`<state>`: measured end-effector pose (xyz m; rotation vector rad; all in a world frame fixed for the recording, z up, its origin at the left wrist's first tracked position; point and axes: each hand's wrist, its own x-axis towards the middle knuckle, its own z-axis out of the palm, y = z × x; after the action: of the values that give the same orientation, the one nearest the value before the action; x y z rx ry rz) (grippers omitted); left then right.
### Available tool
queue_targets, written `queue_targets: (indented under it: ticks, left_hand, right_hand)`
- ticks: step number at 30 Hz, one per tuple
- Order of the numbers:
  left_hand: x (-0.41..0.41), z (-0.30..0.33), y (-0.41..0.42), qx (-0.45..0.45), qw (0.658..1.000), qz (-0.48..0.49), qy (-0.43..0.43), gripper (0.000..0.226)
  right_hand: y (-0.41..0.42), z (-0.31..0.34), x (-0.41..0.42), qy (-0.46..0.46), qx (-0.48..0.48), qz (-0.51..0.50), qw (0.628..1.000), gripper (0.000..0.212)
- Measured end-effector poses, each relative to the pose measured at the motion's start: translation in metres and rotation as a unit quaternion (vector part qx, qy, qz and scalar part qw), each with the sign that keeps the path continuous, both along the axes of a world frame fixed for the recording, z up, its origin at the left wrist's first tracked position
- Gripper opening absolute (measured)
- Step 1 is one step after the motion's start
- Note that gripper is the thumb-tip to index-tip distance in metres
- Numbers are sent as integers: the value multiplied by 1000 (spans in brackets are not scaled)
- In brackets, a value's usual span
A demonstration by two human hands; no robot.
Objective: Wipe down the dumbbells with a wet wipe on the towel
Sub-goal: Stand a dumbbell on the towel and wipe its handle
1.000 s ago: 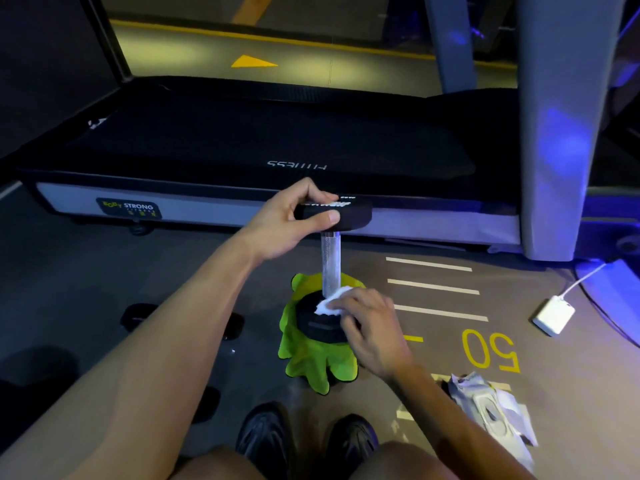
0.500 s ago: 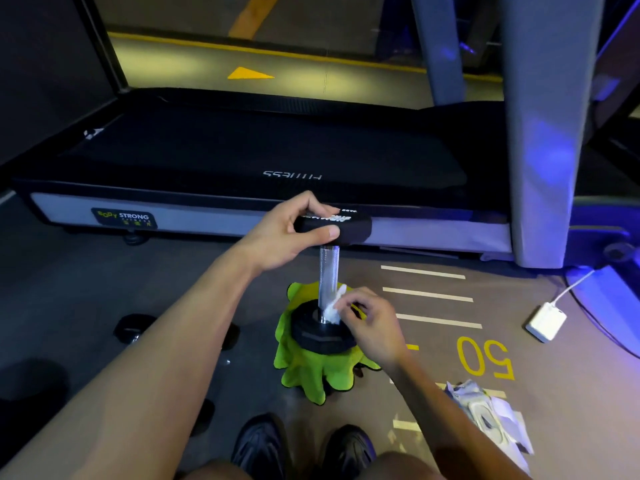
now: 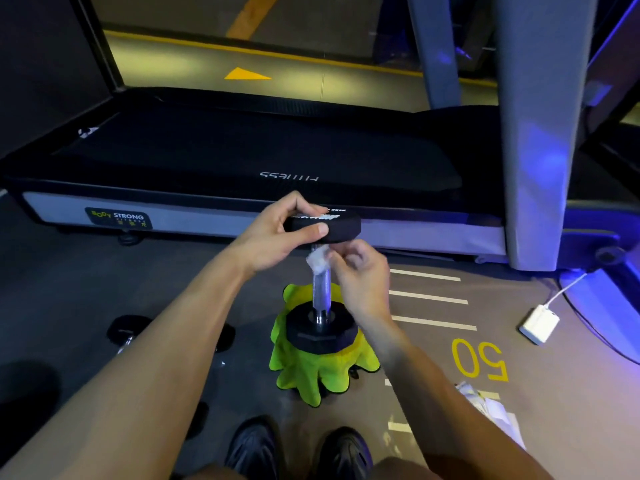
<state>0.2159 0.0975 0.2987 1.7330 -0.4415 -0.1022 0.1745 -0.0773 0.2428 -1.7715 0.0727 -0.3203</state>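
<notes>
Right hand: our right hand (image 3: 360, 271) had its fingers curled round the wet wipe (image 3: 319, 261), pinching it against the top of the steel handle (image 3: 321, 289), just under the upper head.
Left hand: our left hand (image 3: 277, 233) gripped the rim of the upper head (image 3: 329, 226), thumb in front and fingers over the top, steadying the dumbbell (image 3: 322, 327) upright.
Dumbbell: it stood on end, its lower head resting on the green towel (image 3: 311, 375) on the floor.
Other dumbbells: at least one more (image 3: 128, 329) lay on the floor to the left, well apart from the towel.
Risk, tipping: we judged the dumbbell top-heavy on soft, bunched cloth; a sideways pull from the wipe or a slackened left grip could topple it toward our shoes (image 3: 256, 448).
Risk, slipping: a wet handle might let the wipe slide off and leave patches uncleaned.
Hidden: our forearm covered part of the left dumbbell, the right fingers hid much of the wipe, and we could not tell what lay under the towel.
Hard to read: the packet (image 3: 491, 410) at lower right was cut by the arm and dim.
</notes>
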Motion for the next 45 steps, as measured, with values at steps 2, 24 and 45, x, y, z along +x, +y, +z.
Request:
queue_targets:
  ticks: [2,24,45]
  left_hand:
    - [1,0,0,-3,1000,1,2,18]
    - [4,-3,-3,-19,1000,21,-8,17]
    - [3,0,-17,-2,1000,22,-17,18]
  right_hand:
    - [6,-6,-6,-6,14,-14,1000,14]
    - [-25,-11,-18,14,-215,46,975,15]
    - [-70,24,25,235,-199,66,949,23]
